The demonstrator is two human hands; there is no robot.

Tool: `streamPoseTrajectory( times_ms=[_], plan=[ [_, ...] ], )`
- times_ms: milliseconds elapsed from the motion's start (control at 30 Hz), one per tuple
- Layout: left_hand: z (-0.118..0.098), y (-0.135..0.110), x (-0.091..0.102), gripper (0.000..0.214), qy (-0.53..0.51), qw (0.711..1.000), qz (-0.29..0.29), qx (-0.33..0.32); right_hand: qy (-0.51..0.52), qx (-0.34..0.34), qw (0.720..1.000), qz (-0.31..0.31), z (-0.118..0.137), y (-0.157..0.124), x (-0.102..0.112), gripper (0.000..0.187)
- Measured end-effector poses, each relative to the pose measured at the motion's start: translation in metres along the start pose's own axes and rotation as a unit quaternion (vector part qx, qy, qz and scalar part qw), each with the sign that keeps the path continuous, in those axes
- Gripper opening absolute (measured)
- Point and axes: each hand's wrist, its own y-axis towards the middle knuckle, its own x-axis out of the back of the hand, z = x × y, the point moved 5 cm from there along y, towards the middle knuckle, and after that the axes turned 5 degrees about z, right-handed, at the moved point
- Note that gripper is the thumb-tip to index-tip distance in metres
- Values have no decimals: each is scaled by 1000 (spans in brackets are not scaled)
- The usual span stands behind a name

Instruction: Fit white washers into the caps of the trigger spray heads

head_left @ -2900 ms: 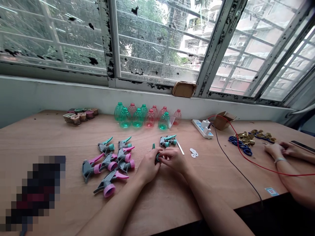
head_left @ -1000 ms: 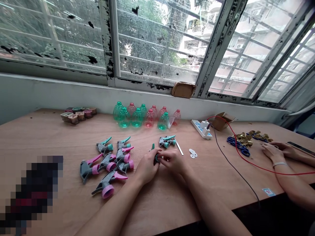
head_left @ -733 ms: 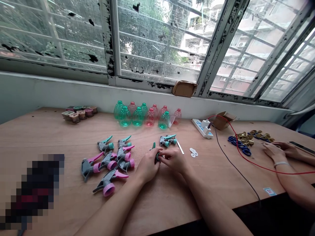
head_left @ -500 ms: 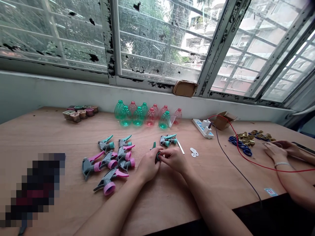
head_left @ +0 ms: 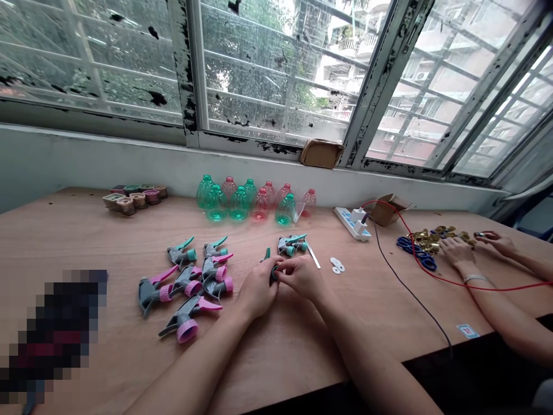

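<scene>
My left hand [head_left: 258,290] and my right hand [head_left: 300,276] meet over the middle of the wooden table [head_left: 108,230], both closed on one grey spray trigger head with a teal collar [head_left: 273,272]. Its teal lever pokes up behind my left fingers. To the left lies a pile of grey trigger heads with pink and teal collars [head_left: 190,279]. Another teal trigger head [head_left: 292,244] rests just beyond my right hand, beside a thin white tube [head_left: 314,257] and small white discs [head_left: 336,266].
Green and pink plastic bottles [head_left: 253,202] stand in a cluster near the wall. Small trays [head_left: 132,199] sit at the far left. A power strip [head_left: 352,223] with red and black cables, a small cardboard box [head_left: 386,210], and another person's hands [head_left: 458,249] over brass and blue parts lie to the right.
My hands stay together on the trigger head, fingers shifting slightly. The other person's hands have moved onto the brass parts. The view has shifted a little.
</scene>
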Motion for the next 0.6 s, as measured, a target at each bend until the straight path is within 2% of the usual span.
streamPoseTrajectory(
  times_ms=[133,300,467,600],
  plan=[
    [0,0,0,55,-1,1000,-1,0,3,15,1000,-10,1,0,0,11],
    [3,-1,2,59,-12,1000,-1,0,28,90,995,-22,3,-3,-1,10],
    [13,-2,3,70,-25,999,-8,30,67,89,994,-13,4,-4,-2,25],
    [16,-3,3,80,-26,999,-8,36,69,89,994,4,5,-3,-5,29]
  ],
)
